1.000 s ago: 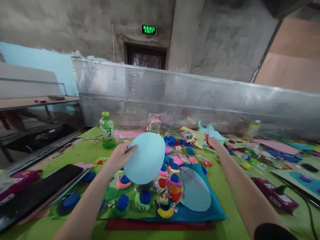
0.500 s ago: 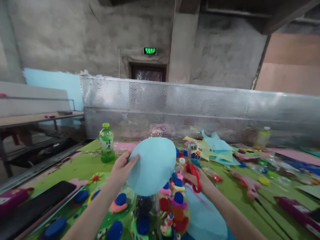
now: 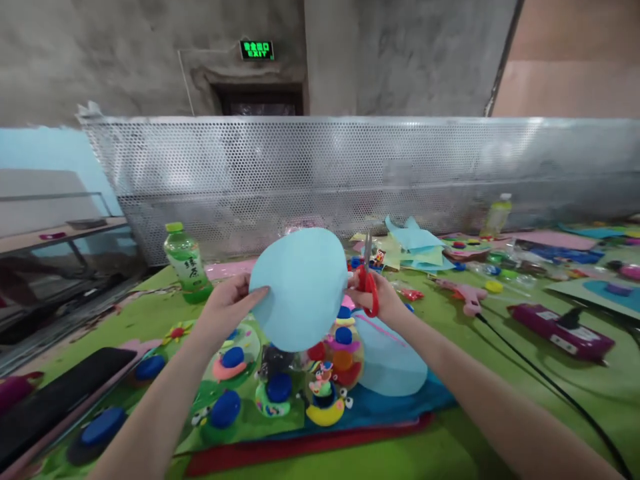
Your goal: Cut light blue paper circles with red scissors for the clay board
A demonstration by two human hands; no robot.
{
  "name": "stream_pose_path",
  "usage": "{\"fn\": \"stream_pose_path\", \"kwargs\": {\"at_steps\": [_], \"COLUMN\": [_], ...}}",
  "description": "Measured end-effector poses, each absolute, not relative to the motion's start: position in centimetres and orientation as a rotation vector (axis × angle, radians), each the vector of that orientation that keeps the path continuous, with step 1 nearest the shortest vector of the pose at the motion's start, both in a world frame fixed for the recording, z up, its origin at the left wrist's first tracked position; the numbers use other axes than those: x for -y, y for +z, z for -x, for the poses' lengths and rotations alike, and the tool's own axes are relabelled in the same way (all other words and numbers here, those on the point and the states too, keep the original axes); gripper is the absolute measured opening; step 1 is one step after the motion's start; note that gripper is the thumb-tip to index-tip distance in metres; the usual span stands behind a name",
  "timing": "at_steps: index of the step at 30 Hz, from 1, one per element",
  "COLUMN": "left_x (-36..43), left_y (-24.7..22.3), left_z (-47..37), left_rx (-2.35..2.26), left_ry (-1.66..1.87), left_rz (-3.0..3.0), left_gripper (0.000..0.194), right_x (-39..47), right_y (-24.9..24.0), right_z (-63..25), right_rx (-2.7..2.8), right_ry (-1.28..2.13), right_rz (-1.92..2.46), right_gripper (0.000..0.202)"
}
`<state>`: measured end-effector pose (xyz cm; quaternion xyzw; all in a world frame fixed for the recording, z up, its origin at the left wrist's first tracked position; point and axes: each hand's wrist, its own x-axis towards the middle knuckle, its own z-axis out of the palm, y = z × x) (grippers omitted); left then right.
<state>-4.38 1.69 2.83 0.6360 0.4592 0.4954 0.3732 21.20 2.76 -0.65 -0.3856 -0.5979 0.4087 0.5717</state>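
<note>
A rounded light blue sheet (image 3: 301, 288) is held up in front of me. My left hand (image 3: 231, 308) pinches its left edge, thumb on the near face. In my right hand (image 3: 376, 299) are red-handled scissors (image 3: 369, 280), blades pointing up; its fingertips are at the sheet's right edge, and whether they grip it is hard to tell. Another light blue sheet (image 3: 389, 357) with a pink strip lies beneath. Below the held sheet are clay figures with blue caps (image 3: 279, 387) and a yellow crescent piece (image 3: 326, 412).
A green bottle (image 3: 189, 267) stands at the left, near a black phone (image 3: 65, 403). On the right lie a pink glue gun (image 3: 465, 295) with a black cable and a purple power strip (image 3: 560, 332). Paper scraps (image 3: 416, 243) sit behind, before a perforated metal panel (image 3: 350, 180).
The view has tilted down and turned right. Both hands still hold their things; my right hand with the scissors has come closer to the sheet's right edge.
</note>
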Motion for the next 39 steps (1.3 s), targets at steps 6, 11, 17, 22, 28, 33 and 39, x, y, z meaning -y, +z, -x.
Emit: {"fn": "stream_pose_path", "kwargs": {"at_steps": [6, 11, 17, 22, 28, 33, 39], "left_x": [-1.3, -1.0, -1.4, -1.1, -0.7, -0.7, -0.6], "left_y": [2.9, 3.1, 2.7, 2.7, 2.7, 3.0, 3.3], "left_z": [5.0, 4.4, 4.3, 4.2, 4.1, 4.4, 4.3], "left_rx": [-1.195, -1.317, -1.313, -1.310, -1.505, -1.585, -1.651], "left_ry": [1.114, 1.196, 1.396, 1.352, 1.489, 1.550, 1.518], "left_rz": [-1.707, -1.654, -1.614, -1.639, -1.743, -1.708, -1.758], "left_gripper": [0.034, 0.041, 0.040, 0.041, 0.042, 0.039, 0.040], "right_x": [-1.9, -1.4, -1.1, -0.2, 0.8, 0.8, 0.8], "right_y": [-0.2, -0.2, -0.2, 0.0, 0.6, 0.5, 0.7], "right_z": [-21.5, -21.2, -21.2, -21.8, -22.5, -22.5, -22.0], "right_rx": [1.343, 1.364, 1.343, 1.452, 1.629, 1.729, 1.744], "right_ry": [0.905, 0.869, 0.910, 1.034, 1.124, 1.208, 1.254], "right_rz": [0.794, 0.765, 0.772, 0.790, 0.889, 0.943, 0.930], "right_gripper": [0.043, 0.042, 0.042, 0.040, 0.042, 0.043, 0.049]}}
